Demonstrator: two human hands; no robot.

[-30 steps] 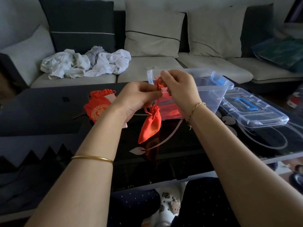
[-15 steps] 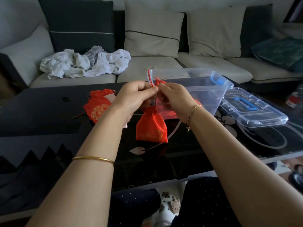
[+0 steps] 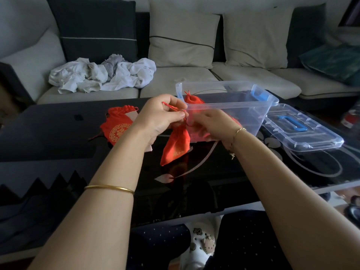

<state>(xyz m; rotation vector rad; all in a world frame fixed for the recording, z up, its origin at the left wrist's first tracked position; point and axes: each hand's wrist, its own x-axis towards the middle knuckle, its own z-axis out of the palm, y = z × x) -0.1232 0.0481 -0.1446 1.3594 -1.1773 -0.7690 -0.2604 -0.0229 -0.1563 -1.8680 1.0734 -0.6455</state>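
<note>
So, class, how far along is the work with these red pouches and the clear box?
Done: at least one closed pouch lies in the clear box. In hand: the left hand and right hand pinch the hanging pouch at its drawstring neck, probably closing it. Remaining: the emblem pouch lies on the table, and the lid lies beside the box.

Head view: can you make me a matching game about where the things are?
1. slim red pouch
2. red pouch with gold circle
3. clear lid
4. white clothes

A. on the sofa
B. on the table, right of the clear box
C. hanging below the left hand
D. on the table, left of that hand

Pairs: 1-C, 2-D, 3-B, 4-A
</note>
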